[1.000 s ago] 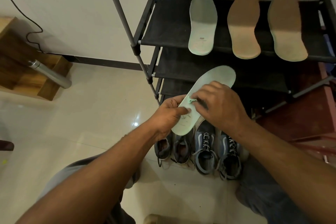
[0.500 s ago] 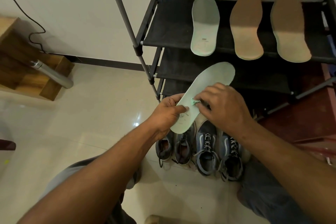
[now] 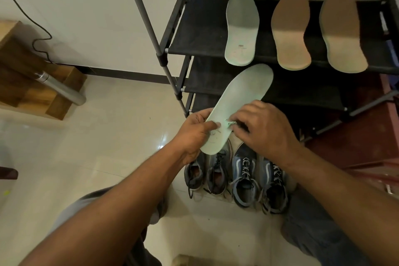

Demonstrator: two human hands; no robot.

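Insoles numbered four. One, the held insole (image 3: 239, 97), hung slantwise in the air at the middle of the frame, just above the shoes, its toe pointing to the upper right. The left hand (image 3: 194, 134) gripped its lower half, thumb on top and fingers curled underneath. The right hand (image 3: 265, 129) had its fingertips curled in, pinching a small pale green shred (image 3: 230, 123) lifting off the insole's face. Three more lay side by side on the top shelf of the black rack (image 3: 198, 28) at upper right: one green insole (image 3: 241, 28) and two tan insoles (image 3: 291, 30). Four shoes stood in a row on the floor at lower centre: two grey shoes (image 3: 195, 173) at left, two blue shoes (image 3: 245, 177) at right.
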